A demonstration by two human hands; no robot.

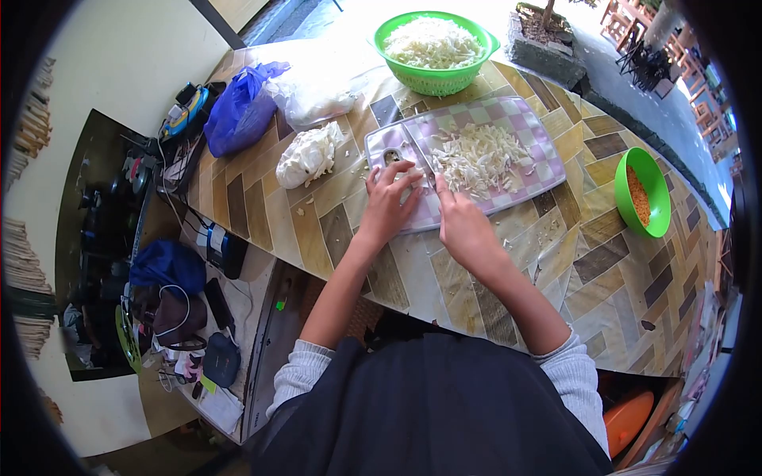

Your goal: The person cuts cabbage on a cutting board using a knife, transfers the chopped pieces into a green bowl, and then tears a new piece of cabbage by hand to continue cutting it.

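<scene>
My right hand [467, 230] grips the handle of a knife [418, 149], its blade pointing away from me over a pink-and-white checked cutting board [548, 159]. Curled fingers of my left hand [387, 202] press on a pale piece of cabbage [406, 173] left of the blade, mostly hidden by the fingers. Right of the knife lies a loose heap of shredded cabbage [482, 159]. A larger cabbage chunk [308, 155] sits on the table, left of the board.
Behind the board stands a green colander [432, 78] heaped with pale shreds. A green bowl [655, 202] with orange crumbly food is at the right. A blue plastic bag [238, 111] and a clear bag [313, 99] lie back left on the patterned table [619, 309].
</scene>
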